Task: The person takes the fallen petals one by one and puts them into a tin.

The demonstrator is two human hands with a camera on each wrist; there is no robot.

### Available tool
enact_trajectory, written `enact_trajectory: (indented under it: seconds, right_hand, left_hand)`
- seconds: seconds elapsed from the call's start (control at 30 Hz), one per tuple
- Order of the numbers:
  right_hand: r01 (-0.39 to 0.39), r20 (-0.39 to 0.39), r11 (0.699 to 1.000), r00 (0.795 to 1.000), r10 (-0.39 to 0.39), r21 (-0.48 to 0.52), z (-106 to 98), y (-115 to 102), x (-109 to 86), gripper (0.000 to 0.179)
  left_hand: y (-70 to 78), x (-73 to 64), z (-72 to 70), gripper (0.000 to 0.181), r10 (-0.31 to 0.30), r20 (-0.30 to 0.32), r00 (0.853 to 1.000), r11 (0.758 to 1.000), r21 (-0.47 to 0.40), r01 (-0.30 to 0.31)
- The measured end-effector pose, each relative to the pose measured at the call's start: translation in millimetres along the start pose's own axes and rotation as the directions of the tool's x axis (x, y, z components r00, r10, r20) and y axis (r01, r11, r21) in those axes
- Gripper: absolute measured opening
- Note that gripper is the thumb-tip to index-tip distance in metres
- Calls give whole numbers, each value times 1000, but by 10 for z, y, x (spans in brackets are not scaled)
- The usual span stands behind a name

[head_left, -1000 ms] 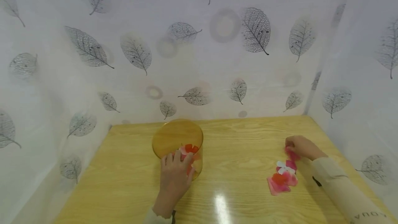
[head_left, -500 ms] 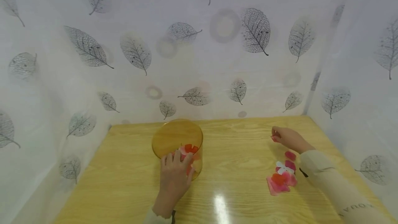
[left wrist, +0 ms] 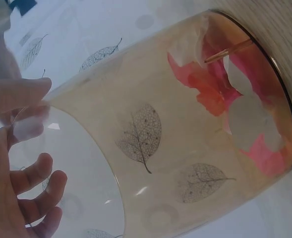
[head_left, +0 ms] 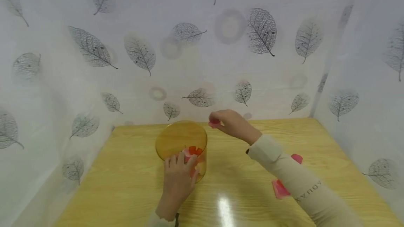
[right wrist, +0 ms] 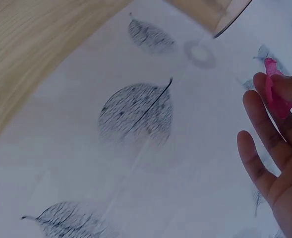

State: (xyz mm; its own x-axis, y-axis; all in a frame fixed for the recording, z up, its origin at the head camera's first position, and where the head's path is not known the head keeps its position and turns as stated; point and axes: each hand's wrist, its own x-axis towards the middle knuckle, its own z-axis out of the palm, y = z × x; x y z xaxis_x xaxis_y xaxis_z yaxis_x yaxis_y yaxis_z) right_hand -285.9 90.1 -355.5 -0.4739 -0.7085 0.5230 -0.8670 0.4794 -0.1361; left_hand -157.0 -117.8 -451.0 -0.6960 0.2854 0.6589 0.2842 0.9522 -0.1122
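Observation:
A clear amber container (head_left: 202, 167) stands on the table at left of centre in the head view. My left hand (head_left: 178, 181) grips its near rim, with the thumb on one side of the wall and fingers over the opening, as the left wrist view shows. Pink, red and white petals (left wrist: 210, 94) lie at the bottom of the container. My right hand (head_left: 233, 125) is raised just right of the container and pinches a pink petal (right wrist: 278, 101) between thumb and fingertips. Its other fingers are loosely spread in the right wrist view.
A pink petal (head_left: 280, 189) and a darker pink one (head_left: 296, 158) lie on the wooden table (head_left: 126, 171) at right, partly behind the right sleeve (head_left: 293, 178), which hides other petals. Leaf-patterned sheeting (head_left: 202, 69) encloses the table at back and sides.
My right hand has picked a pink petal from the right side of the table and carried it left and up beside the container. The left hand has stayed on the rim.

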Motion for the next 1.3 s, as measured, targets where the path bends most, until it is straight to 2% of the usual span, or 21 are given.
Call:
enact_trajectory:
  seconds: [0.1,0.2,0.27,0.37,0.43,0.47,0.57,0.7,0.8,0.93,1.03,1.1,1.17,1.3]
  right_hand:
    - [83,53,996,995,-84,20,133,-250,246,5]
    - [109,174,994,978,-113,31,295,-440,389,5]
    - [97,285,994,953,-105,42,388,-528,438,6]
    - [61,433,997,898,-73,42,473,-593,471,9]
    - [33,487,998,872,-50,45,480,-603,468,11]
    - [27,492,998,869,-47,49,477,-594,460,11]
    - [12,452,997,891,-45,76,395,-543,400,8]
    - [21,330,996,943,-49,87,197,-400,211,7]
    - [23,230,998,972,-36,60,-5,-272,-7,8]
    - [-15,124,1000,992,17,-21,-307,-102,-378,8]
    - [-80,76,991,993,88,-102,-500,44,-712,11]
    - [-145,64,979,986,155,-146,-599,149,-948,12]
    - [-211,70,960,971,227,-183,-669,260,-1185,13]
    - [-325,107,914,928,358,-241,-697,492,-1648,12]
  left_hand:
    - [0,1,-4,50,-3,-3,1000,1000,-9,3]
    - [2,5,-20,49,-2,-7,1000,1000,-9,2]
    - [0,7,-24,48,2,-10,1000,1000,-6,-2]
    - [-4,7,-21,48,12,-18,1000,1000,8,-12]
    - [-6,9,-17,48,18,-23,1000,1000,10,-18]
    - [-7,10,-16,48,20,-26,999,1000,9,-20]
    - [-12,11,-8,48,22,-41,999,1000,-1,-23]
    - [-16,13,-2,49,22,-50,998,1000,-9,-22]
    - [-18,10,-2,51,18,-40,999,1000,-14,-19]
    - [-13,13,-5,53,14,-26,1000,1000,-12,-14]
    - [-10,12,-6,54,17,-30,999,1000,-5,-17]
    - [-9,12,-4,53,18,-41,999,1000,-10,-18]
    - [-9,10,3,52,17,-54,998,1000,-18,-18]
    - [-5,5,27,49,11,-68,998,999,-34,-13]
